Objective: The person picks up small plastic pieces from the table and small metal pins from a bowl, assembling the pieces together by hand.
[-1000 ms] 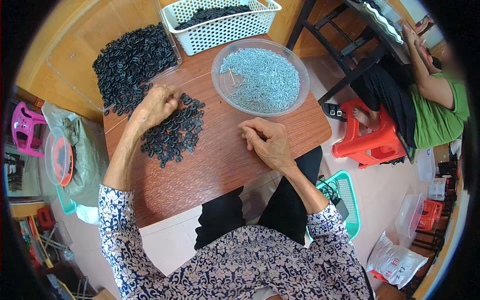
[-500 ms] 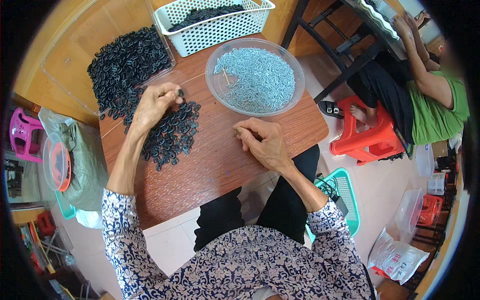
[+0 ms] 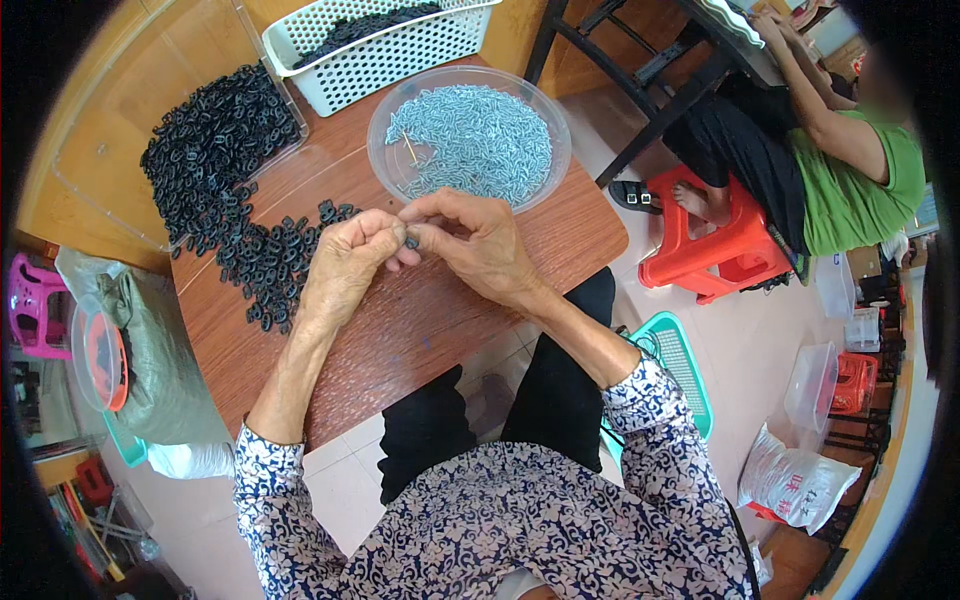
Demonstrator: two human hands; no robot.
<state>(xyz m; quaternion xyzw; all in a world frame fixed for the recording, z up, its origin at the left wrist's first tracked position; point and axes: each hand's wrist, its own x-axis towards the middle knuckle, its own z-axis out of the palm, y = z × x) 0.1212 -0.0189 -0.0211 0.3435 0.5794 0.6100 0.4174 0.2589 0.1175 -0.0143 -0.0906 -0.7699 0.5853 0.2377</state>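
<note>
My left hand (image 3: 350, 262) pinches a small black plastic piece (image 3: 411, 242) between thumb and fingers over the middle of the wooden table (image 3: 400, 330). Meeting it there, my right hand (image 3: 478, 245) has thumb and fingertips closed beside the piece; whatever they grip is hidden. Loose black oval pieces (image 3: 265, 265) lie scattered left of my left hand, trailing from a larger black heap (image 3: 215, 135) at the far left. Beyond my hands stands a clear round bowl (image 3: 562, 150) of small silvery-blue screws (image 3: 490, 135), with a thin stick (image 3: 409, 148) among them.
A white perforated basket (image 3: 400, 65) with black pieces sits at the table's back. Right of the table, a person in green (image 3: 850, 190) sits by a red stool (image 3: 710, 245). A green basket (image 3: 680, 370) is on the floor; a sack (image 3: 150, 340) stands left.
My left hand has moved right from the scattered pieces with a black piece in its fingers. My right hand has moved left and up to meet it. The whole view has shifted slightly.
</note>
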